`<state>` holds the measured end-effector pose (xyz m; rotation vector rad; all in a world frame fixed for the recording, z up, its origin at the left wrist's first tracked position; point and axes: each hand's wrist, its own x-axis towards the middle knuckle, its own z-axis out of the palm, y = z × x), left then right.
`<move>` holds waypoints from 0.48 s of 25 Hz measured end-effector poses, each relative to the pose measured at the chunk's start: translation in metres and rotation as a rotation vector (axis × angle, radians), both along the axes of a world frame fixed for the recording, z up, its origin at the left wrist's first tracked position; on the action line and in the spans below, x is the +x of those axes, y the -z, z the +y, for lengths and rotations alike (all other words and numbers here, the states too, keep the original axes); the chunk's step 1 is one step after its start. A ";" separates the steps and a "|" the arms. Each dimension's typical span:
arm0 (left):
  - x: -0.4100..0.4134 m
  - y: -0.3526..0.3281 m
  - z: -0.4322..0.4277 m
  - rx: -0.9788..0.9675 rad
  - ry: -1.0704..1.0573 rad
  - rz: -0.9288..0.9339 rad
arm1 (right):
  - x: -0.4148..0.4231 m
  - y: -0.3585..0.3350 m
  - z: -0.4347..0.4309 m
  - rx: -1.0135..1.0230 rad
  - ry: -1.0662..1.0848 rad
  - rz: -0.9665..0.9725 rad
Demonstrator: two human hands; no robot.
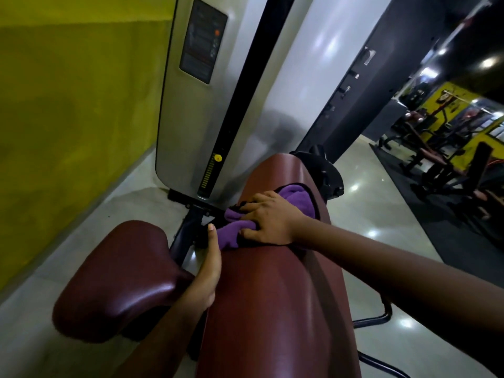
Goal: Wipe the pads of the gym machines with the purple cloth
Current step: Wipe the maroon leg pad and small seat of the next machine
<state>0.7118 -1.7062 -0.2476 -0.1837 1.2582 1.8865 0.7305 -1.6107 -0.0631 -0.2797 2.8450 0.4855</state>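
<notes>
My right hand (268, 221) clutches the crumpled purple cloth (298, 199) on the long maroon vinyl pad (272, 309). My left hand (208, 271) lays its thumb along the pad's left edge; its fingers are hidden, so I cannot tell its grip.

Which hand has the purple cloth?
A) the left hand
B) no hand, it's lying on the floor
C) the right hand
C: the right hand grips the bunched purple cloth and holds it against the long maroon pad.
</notes>
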 end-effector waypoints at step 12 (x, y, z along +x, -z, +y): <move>-0.059 -0.087 0.047 -0.161 -0.010 0.094 | -0.011 0.008 0.047 -0.050 0.192 0.379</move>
